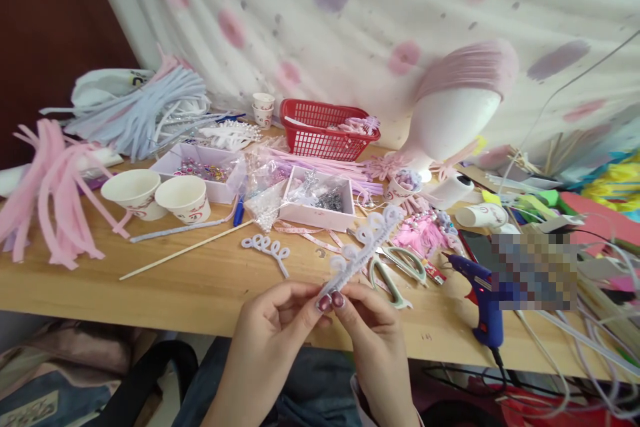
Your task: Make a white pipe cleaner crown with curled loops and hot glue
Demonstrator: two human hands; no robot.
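The fingers of my left hand and right hand pinched the looped lilac strip, just left of the scissors. A slack pinch might have uncurled its loops; dipping toward the scissors could have snagged them.

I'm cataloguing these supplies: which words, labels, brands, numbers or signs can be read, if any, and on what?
No text reads clearly.
Paper cups: red print, too blurred to read.
White bag: dark mark on yellow, unreadable.
Tape measure: markings too small to read.
Small red packet: print too small to read.
Pale patch, lower left: lettering too blurred to read.
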